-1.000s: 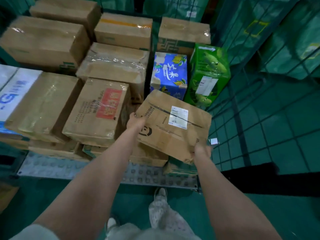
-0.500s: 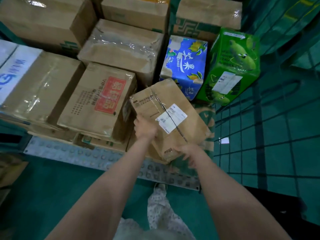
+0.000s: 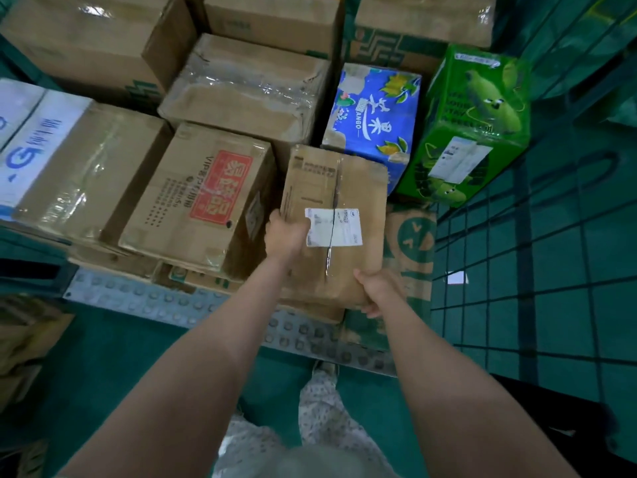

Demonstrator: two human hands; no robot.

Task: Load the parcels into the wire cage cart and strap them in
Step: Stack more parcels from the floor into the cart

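Green floor (image 3: pixel 103 357) lies under the person, and ahead stands the cart, with its studded metal base (image 3: pixel 155 301) and a wire wall (image 3: pixel 517 270) to the right of the parcel (image 3: pixel 337 188). The parcel is a flat brown box that rests on, or just above, the front row of the load; which of the two cannot be told. The left grip (image 3: pixel 286 232) clasps its left edge, and the right grip (image 3: pixel 379 291) holds its near right corner with the fingers curled under it.

Loading seems well advanced. Many boxes already fill the cart behind and to the left of the parcel, some in two layers. This parcel looks almost placed, but both grips are not yet released. No strap is visible, so the strapping appears to be not started.

Some writing can be read. The parcel carries a white label (image 3: pixel 341 227), but its print is too small to read. The box (image 3: pixel 206 194) just left of the parcel has a red sticker with the characters 易碎品, and "VIP" is printed beside it. Behind the parcel, a blue carton (image 3: pixel 375 112) shows the letters "ANGO". To the right of that, a green carton (image 3: pixel 475 115) has cartoon figures and a white label, both unreadable. Far left of the parcel, a white box top (image 3: pixel 34 139) shows a blue "G". The box under the parcel's right side has a round green logo (image 3: pixel 413 239).
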